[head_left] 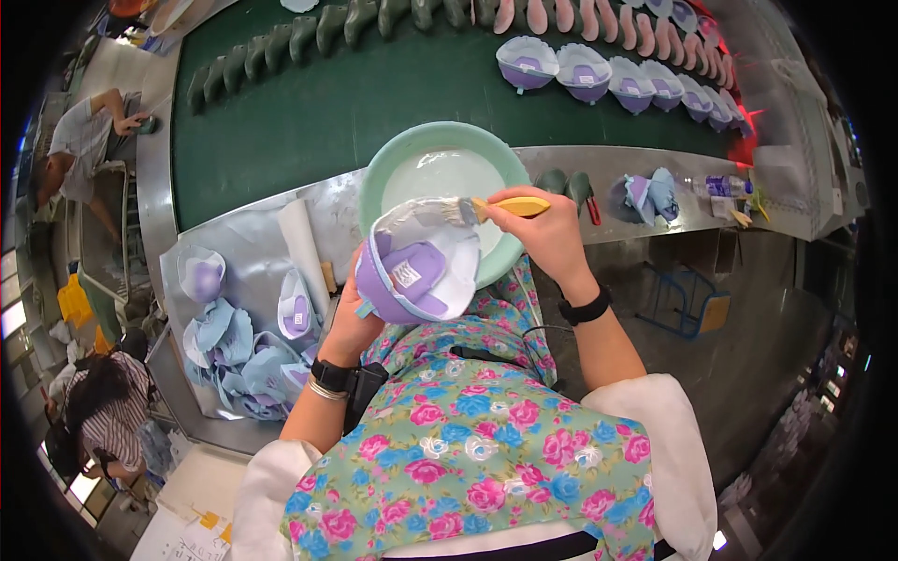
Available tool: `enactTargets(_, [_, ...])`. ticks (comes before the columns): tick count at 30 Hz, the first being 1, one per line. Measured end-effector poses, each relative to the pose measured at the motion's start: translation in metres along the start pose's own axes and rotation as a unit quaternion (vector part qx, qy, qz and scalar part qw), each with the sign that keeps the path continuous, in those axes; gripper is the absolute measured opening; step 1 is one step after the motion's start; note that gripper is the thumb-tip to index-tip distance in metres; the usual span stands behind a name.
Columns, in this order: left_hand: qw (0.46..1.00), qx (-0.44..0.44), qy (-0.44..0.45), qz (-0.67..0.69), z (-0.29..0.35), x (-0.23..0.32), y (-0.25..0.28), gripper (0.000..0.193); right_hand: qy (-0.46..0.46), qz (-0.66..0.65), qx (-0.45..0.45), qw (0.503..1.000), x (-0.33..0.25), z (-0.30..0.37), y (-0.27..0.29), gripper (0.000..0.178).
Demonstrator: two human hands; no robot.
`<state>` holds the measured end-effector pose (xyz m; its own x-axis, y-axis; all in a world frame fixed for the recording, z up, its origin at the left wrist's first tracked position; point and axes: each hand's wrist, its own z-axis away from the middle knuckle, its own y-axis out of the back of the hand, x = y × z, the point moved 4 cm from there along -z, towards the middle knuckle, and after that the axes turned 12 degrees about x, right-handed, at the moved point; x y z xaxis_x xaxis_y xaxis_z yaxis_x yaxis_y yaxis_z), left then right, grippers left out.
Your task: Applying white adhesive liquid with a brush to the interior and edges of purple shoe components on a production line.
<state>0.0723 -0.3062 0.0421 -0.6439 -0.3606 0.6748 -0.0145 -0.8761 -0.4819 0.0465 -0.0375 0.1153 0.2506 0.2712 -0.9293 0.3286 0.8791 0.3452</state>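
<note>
Head view: the purple-and-pale-blue shoe upper [385, 290] is held at its side by the left hand [350, 323], over the near part of the green basin [379, 168], while the brush [517, 207] is pinched by its yellow handle in the right hand [550, 238], bristles set against the upper's pale inner edge. The purple lining [432, 269] could be smeared if the brush is overloaded; the floral apron [486, 421] could be dripped on if the upper is tilted nearer.
</note>
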Motion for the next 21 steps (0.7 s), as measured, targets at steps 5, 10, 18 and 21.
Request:
enactTargets(5, [0.987, 0.009, -0.142, -0.075, -0.006, 0.018, 0.004, 0.066, -0.134, -0.028, 0.005, 0.991, -0.008, 0.025, -0.003, 0.025])
enactTargets(10, [0.964, 0.028, -0.202, -0.167, -0.009, 0.039, 0.0, 0.065, -0.161, -0.107, -0.025, 0.981, -0.05, 0.045, 0.0, 0.022])
enactTargets(18, [0.987, 0.105, -0.032, 0.115, -0.012, 0.036, 0.004, 0.03, -0.011, 0.021, 0.072, 0.997, -0.023, 0.025, 0.014, 0.015])
enactTargets(21, [0.953, 0.209, 0.112, 0.186, -0.016, 0.024, 0.011, 0.018, 0.02, 0.007, 0.102, 0.995, -0.036, 0.02, 0.021, 0.011])
